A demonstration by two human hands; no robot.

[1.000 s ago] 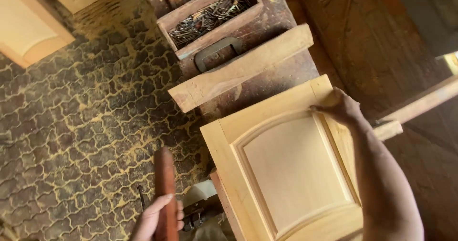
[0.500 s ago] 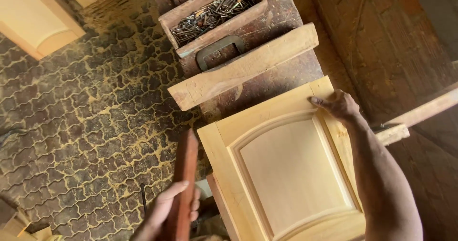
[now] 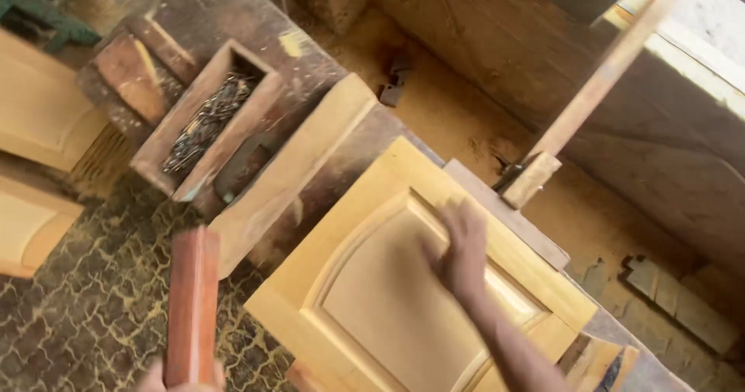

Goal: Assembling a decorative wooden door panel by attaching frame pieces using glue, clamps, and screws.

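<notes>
A pale wooden cabinet door [image 3: 388, 299] with a raised arched panel lies on the workbench. My right hand [image 3: 459, 248] rests flat on its panel near the upper right moulding, fingers spread. My left hand [image 3: 182, 376] shows only at the bottom edge, gripping a reddish-brown wooden block [image 3: 192, 303] that stands upright over the floor, left of the door.
A long wooden bar [image 3: 291, 171] lies beside the door. Behind it a wooden box of nails [image 3: 206, 120] sits on the dark bench [image 3: 233, 27]. More pale door panels [image 3: 35, 128] lean at the left. A wooden strip [image 3: 594, 89] slants at the right. Sawdust covers the patterned floor [image 3: 85, 307].
The view swung right and closer. My right hand slid from the door's top right corner onto the panel. The reddish block rose higher in my left hand.
</notes>
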